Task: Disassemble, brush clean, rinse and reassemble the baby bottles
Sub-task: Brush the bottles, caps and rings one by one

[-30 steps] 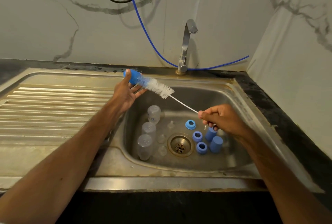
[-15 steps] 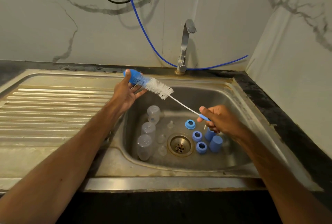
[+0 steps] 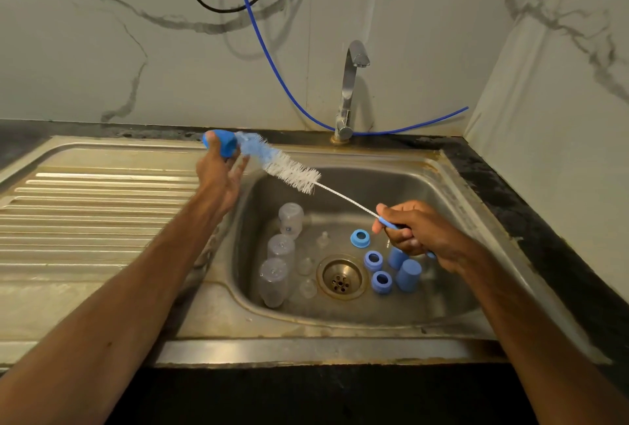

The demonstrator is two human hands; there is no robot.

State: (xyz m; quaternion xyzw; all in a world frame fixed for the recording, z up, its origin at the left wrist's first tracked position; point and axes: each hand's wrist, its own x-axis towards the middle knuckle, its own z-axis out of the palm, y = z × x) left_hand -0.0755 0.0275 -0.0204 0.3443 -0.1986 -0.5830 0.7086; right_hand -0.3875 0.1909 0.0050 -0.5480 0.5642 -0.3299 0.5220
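My left hand point(image 3: 218, 176) holds a blue bottle cap point(image 3: 222, 146) above the sink's left rim, thumb on its top. The bottle brush point(image 3: 289, 171) points its blue and white bristles into the cap's mouth. Its wire stem runs down right to the blue handle, which my right hand point(image 3: 418, 234) grips over the basin. In the basin stand three clear bottles point(image 3: 280, 249) upside down, with clear nipples point(image 3: 305, 266) beside them, three blue collar rings point(image 3: 373, 260) and two more blue caps point(image 3: 408, 275).
The steel sink point(image 3: 452, 193) has a drain point(image 3: 342, 276) in the middle and a ribbed draining board point(image 3: 95, 213) on the left. A tap point(image 3: 352, 84) stands behind, with a blue hose point(image 3: 272, 60) and cables hanging on the marble wall.
The brush has slid out of the cap toward the right, so more bristles show, blue ones included. My right hand has drawn back slightly; the left hand stays in place.
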